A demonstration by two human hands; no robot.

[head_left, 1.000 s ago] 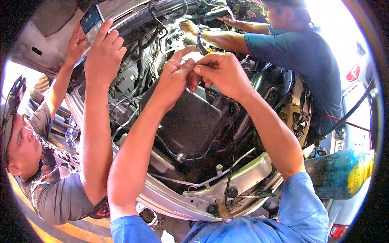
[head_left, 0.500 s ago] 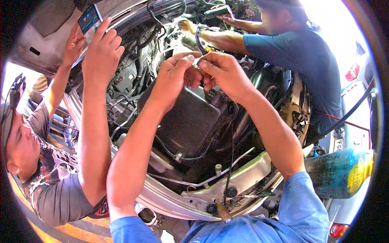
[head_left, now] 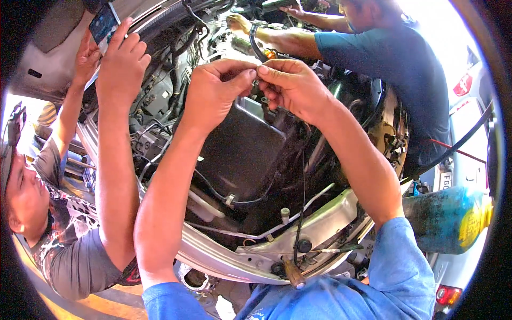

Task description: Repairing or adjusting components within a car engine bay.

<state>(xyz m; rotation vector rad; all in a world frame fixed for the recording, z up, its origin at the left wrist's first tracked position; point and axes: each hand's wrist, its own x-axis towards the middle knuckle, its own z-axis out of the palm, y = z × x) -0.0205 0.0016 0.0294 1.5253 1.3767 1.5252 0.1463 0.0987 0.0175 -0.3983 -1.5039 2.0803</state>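
Observation:
My left hand (head_left: 213, 90) and my right hand (head_left: 298, 88) meet fingertip to fingertip over an open engine bay. Thumb and forefinger of each are pinched together; whatever sits between them is too small to make out. Beneath my hands lies a large black plastic cover (head_left: 240, 152). From below my right hand a thin black cable (head_left: 304, 176) hangs down to the front edge of the bay. There, a wooden-looking handle (head_left: 293, 273) rests close to my shirt.
At left, one person holds up a phone (head_left: 104, 24). Across at right, another person's arm (head_left: 285, 42) reaches in among hoses. A silver front crossmember (head_left: 314, 224) borders the bay near me. A blue-and-yellow cylinder (head_left: 445, 220) lies at right.
My hands have come closer together, my left forearm shifting a little left. The view has shifted slightly. The phone and the person at left appear further left.

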